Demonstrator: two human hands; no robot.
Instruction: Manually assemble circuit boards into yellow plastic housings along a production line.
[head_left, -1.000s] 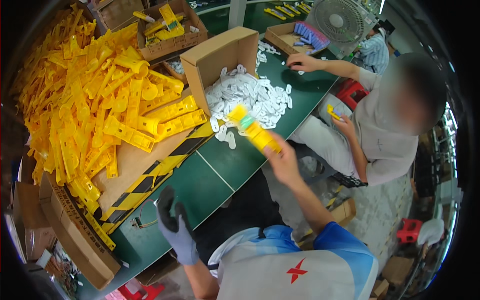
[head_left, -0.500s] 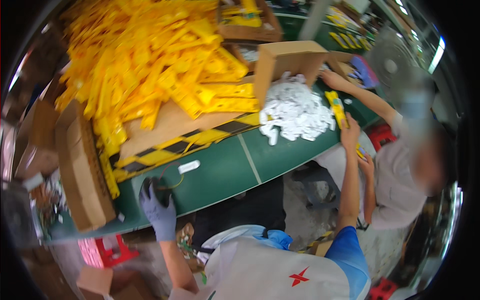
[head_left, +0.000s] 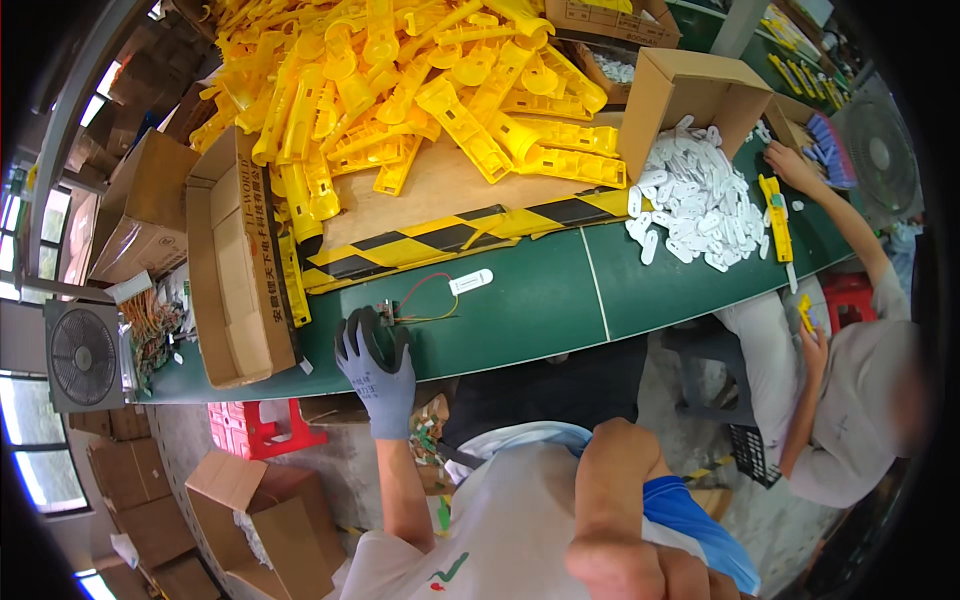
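Note:
My left hand (head_left: 378,385), in a grey glove with dark fingertips, rests at the near edge of the green table, fingers apart and empty. Just beyond its fingertips lies a small circuit board (head_left: 388,312). Red and yellow wires (head_left: 445,284) run from it to a flat white oval-ended piece (head_left: 472,281). My bare right hand (head_left: 645,572) is raised close to the camera at the lower edge, knuckles bent and fingers curled; whatever it may hold is hidden. A long yellow plastic casing (head_left: 775,220) lies on the table at the right, apart from both hands.
Yellow casings (head_left: 400,90) are heaped behind a striped barrier (head_left: 420,245). White pieces (head_left: 700,200) spill from a tipped carton (head_left: 690,75). An open carton (head_left: 228,280) stands left of my glove. A co-worker (head_left: 850,400) sits at the right, one arm stretched over the table.
My right hand has left the yellow casing at the right and come back up close to the camera. The left hand stays by the circuit board. The view has shifted.

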